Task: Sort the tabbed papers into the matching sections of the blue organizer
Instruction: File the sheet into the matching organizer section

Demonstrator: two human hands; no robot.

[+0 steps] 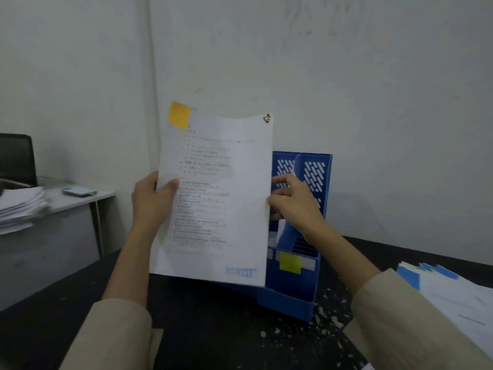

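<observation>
nearest to the camera are two beige sleeves (114, 335) over a dark table (213, 329) with pale specks on it. at the right edge lies a stack of papers (450, 292) with blue tabs, so i judge that many sheets are left to sort. higher up, the left hand (152, 201) holds a white sheet (216, 198) upright by its left edge, thumb on the front and fingers behind it. the right hand (296, 201) pinches the right edge of the same sheet. the sheet has an orange tab (179, 114) at its top left corner and a blue stamp near the bottom. behind it stands the blue organizer (301, 265), partly hidden; one section shows a yellow-green label (290, 262), and something pale, perhaps paper, seems to stand in a section beside it. this sheet is not filed yet. far left is a grey desk (80, 196) with another pile of papers (21, 206).
</observation>
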